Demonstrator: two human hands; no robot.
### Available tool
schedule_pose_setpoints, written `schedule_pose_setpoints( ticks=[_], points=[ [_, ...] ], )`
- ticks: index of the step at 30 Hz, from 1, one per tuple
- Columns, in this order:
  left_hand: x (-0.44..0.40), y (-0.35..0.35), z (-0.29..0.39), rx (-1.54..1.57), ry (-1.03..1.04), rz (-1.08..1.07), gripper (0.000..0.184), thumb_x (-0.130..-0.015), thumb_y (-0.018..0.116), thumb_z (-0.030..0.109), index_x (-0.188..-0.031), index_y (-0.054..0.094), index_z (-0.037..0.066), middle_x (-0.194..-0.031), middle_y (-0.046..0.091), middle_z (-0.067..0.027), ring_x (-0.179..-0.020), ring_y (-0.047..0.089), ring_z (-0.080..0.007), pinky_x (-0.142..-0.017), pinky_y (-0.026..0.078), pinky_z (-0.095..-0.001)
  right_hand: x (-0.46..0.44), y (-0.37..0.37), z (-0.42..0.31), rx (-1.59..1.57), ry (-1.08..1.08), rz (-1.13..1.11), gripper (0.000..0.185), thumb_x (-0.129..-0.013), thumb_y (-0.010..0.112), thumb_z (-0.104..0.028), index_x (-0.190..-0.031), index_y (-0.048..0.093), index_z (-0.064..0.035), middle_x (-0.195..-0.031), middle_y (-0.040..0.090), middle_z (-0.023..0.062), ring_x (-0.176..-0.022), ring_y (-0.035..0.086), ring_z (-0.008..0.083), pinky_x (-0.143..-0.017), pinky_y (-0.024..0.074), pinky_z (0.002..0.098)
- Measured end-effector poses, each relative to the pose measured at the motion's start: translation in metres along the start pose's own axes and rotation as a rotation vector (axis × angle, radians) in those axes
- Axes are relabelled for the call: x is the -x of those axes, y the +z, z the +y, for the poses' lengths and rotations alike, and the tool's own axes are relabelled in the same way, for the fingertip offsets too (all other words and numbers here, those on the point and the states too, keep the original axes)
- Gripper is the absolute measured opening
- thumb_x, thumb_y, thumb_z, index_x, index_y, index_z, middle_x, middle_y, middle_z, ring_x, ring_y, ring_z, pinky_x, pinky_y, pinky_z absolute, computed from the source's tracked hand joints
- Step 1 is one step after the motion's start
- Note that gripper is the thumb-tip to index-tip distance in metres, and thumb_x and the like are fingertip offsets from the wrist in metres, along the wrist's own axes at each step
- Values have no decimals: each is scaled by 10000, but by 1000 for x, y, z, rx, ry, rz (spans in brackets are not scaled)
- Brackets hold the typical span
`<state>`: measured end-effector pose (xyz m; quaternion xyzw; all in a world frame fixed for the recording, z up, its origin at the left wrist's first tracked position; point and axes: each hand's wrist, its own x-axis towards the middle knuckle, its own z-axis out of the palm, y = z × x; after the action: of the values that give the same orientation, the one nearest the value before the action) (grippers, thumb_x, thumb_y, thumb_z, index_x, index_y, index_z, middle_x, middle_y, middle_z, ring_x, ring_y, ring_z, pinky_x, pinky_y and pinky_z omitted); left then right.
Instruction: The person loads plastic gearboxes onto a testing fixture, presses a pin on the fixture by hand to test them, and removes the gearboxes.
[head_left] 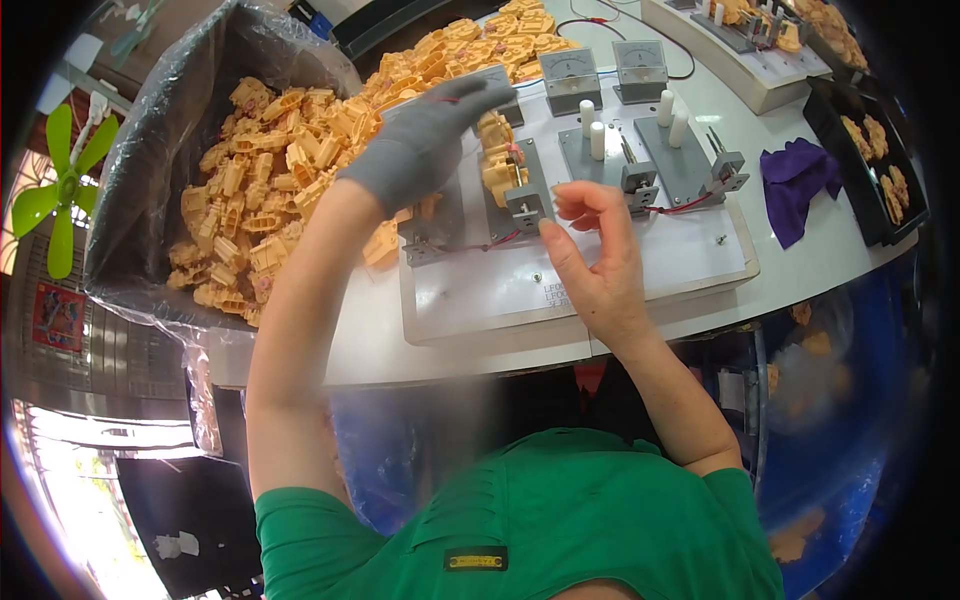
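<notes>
My left hand (415, 145), in a grey glove, reaches over the left part of the white test board (470, 290). Its fingers are stretched out and its palm side is hidden. Just right of it, a yellow-orange plastic part (497, 165) sits on a grey metal fixture (535, 170), against a small clamp block (524, 205). My bare right hand (603, 262) hovers at the front of that fixture. Its thumb and forefinger are apart with nothing visible between them, and its other fingers are curled.
Two more fixtures with white pegs (597, 140) stand to the right, with analog meters (570, 80) behind. A plastic-lined bin (130, 200) full of similar parts is at left. A purple cloth (798, 190) and black tray (870, 215) lie at right.
</notes>
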<state>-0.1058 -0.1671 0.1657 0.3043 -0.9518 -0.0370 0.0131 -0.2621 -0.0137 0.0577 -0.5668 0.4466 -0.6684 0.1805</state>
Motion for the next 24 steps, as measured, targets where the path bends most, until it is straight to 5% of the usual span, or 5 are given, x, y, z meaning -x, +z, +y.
schedule_pose_setpoints(
  ticks=[5, 9, 11, 14, 24],
  points=[
    [74, -4, -15, 143, -77, 630, 560, -863, 597, -5, -1396, 458, 93, -1367, 498, -162, -1263, 491, -306, -1069, 403, -370, 2, 0, 3, -26, -2, -26, 342, -874, 660, -101, -1191, 540, -56, -1113, 551, 79, -995, 540, 202, -833, 436, 329],
    [135, 41, -65, 94, -380, 523, 546, -868, 632, 76, -1385, 456, 64, -1374, 486, -184, -1274, 479, -312, -1068, 400, -379, 3, 1, 7, -34, -45, -30, 318, -882, 649, -97, -1180, 546, -53, -1103, 551, 80, -968, 539, 193, -824, 436, 317],
    [151, 67, -70, 141, -545, 245, 646, -836, 709, 212, -1416, 443, 109, -1396, 461, -178, -1291, 458, -331, -1095, 374, -405, 3, 1, 7, -27, -44, -36, 314, -882, 649, -93, -1177, 547, -53, -1103, 551, 79, -964, 538, 190, -822, 435, 315],
    [147, 97, -51, -250, -588, 253, 660, -763, 756, 232, -1366, 496, 171, -1392, 441, -168, -1276, 439, -379, -1062, 406, -436, 3, 2, 6, -21, -42, -36, 309, -880, 649, -81, -1171, 548, -51, -1102, 554, 76, -956, 538, 183, -818, 436, 311],
    [131, 141, -62, -455, -636, 450, 368, -722, 755, 201, -1072, 649, 162, -1299, 499, -118, -1241, 463, -358, -984, 435, -464, 4, 4, 9, 0, -81, -46, 297, -875, 644, -39, -1157, 555, -47, -1104, 559, 68, -928, 532, 170, -810, 438, 290]
  ],
)
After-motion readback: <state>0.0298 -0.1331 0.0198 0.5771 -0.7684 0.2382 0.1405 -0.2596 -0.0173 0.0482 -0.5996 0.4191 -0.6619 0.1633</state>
